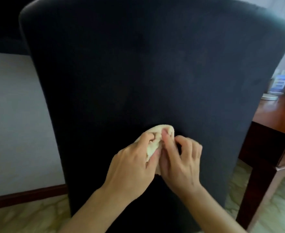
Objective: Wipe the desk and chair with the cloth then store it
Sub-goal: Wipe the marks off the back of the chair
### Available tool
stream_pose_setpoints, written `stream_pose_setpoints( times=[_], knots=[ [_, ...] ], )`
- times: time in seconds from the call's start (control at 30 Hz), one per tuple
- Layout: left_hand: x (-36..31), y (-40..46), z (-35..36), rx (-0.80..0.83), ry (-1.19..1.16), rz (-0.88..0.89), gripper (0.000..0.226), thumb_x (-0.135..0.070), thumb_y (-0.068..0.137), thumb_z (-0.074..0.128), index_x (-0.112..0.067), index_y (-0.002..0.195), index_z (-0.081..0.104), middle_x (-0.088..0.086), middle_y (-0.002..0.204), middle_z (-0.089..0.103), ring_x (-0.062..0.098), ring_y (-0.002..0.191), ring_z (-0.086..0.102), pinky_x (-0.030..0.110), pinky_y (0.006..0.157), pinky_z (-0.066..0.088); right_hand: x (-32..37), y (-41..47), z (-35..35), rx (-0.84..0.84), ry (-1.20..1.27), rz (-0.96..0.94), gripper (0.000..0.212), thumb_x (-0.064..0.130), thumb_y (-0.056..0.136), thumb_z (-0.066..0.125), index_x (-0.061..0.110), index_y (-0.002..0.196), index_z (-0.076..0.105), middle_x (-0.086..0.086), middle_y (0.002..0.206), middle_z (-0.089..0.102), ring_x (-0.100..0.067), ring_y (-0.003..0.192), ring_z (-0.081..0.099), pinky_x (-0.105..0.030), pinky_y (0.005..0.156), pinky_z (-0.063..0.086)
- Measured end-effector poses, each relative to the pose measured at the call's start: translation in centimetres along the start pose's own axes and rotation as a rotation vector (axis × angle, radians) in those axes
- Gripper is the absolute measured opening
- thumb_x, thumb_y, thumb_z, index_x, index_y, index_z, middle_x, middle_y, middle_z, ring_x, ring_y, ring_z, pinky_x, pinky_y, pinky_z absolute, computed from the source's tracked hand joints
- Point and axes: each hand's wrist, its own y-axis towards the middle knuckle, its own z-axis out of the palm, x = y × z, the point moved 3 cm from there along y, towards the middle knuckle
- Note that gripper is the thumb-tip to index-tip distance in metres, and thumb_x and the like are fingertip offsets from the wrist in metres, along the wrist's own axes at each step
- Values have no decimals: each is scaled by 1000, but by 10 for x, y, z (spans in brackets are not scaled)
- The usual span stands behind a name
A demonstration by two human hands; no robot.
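Observation:
A dark navy upholstered chair (138, 73) fills most of the view, its tall curved back facing me. A small cream cloth (162, 131) is bunched up in front of the lower part of that back. My left hand (131, 167) grips the cloth from the left with curled fingers. My right hand (180, 160) pinches it from the right, thumb and fingers closed on its folds. Most of the cloth is hidden between the two hands. The reddish wooden desk (276, 118) stands to the right of the chair, partly behind it.
A white round base (269, 97) and a blue-and-white card stand (280, 83) sit on the desk at the far right. A pale wall (12, 115) with a dark wooden skirting (26, 197) lies left. The floor is marbled cream and green (31, 219).

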Motion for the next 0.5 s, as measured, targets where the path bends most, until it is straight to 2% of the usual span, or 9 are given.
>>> stream_pose_setpoints(
  times=[0.07,0.13,0.2,0.23,0.3,0.33,0.4,0.47,0.5],
  knots=[
    [12,-11,-13,15,-60,-27,28,-50,94,50,-43,121,51,-23,100,61,-1,92,60,20,77,51,-5,18,-7,-50,-26,-52,29,19,99,55,7,121,69,-6,90,50,-23,75,46,-35,71,34],
    [26,-24,-33,-264,-10,29,24,-35,93,59,-26,114,65,-15,106,60,7,96,57,29,80,51,-2,34,-10,-75,-36,-65,25,13,100,53,2,105,75,-6,71,52,-22,62,43,-36,60,33],
    [44,-34,-43,-531,69,-57,28,-24,89,63,-9,113,65,6,116,58,23,106,54,37,91,48,10,43,-9,-51,0,-1,22,6,96,54,2,93,75,-4,66,49,-19,58,40,-35,55,34],
    [53,-36,-43,-592,90,-121,35,-24,88,64,-5,118,60,14,124,54,29,114,50,38,99,42,17,42,-6,-37,12,44,17,5,92,57,3,89,73,-4,67,48,-17,60,38,-34,55,34],
    [76,-40,-39,-621,86,-263,57,-33,86,66,-6,133,45,20,140,41,33,130,39,45,109,30,35,26,6,-3,42,127,13,11,91,58,5,95,68,-5,72,51,-16,65,40,-30,58,35],
    [89,-42,-36,-614,31,-341,71,-42,84,66,-10,139,37,19,146,35,31,136,35,49,112,26,45,15,9,7,84,155,18,19,95,53,6,102,63,-6,76,54,-17,68,42,-31,61,37],
    [111,-50,-34,-596,-205,-517,99,-63,74,68,-19,150,22,9,154,28,22,143,28,53,119,20,63,-3,12,83,171,206,44,43,100,36,5,112,55,-9,86,57,-21,74,47,-33,67,38],
    [126,-56,-33,-556,-467,-650,113,-72,68,73,-31,154,12,-1,158,26,14,145,28,49,119,25,74,-11,17,194,137,241,62,63,94,28,8,114,48,-8,91,55,-21,77,45,-34,70,34],
    [129,-55,-32,-515,-555,-675,112,-70,67,74,-34,154,14,-4,157,31,12,142,35,44,115,33,75,-12,17,227,81,245,60,64,93,32,9,113,45,-7,92,54,-21,78,44,-34,71,32]
  ],
)
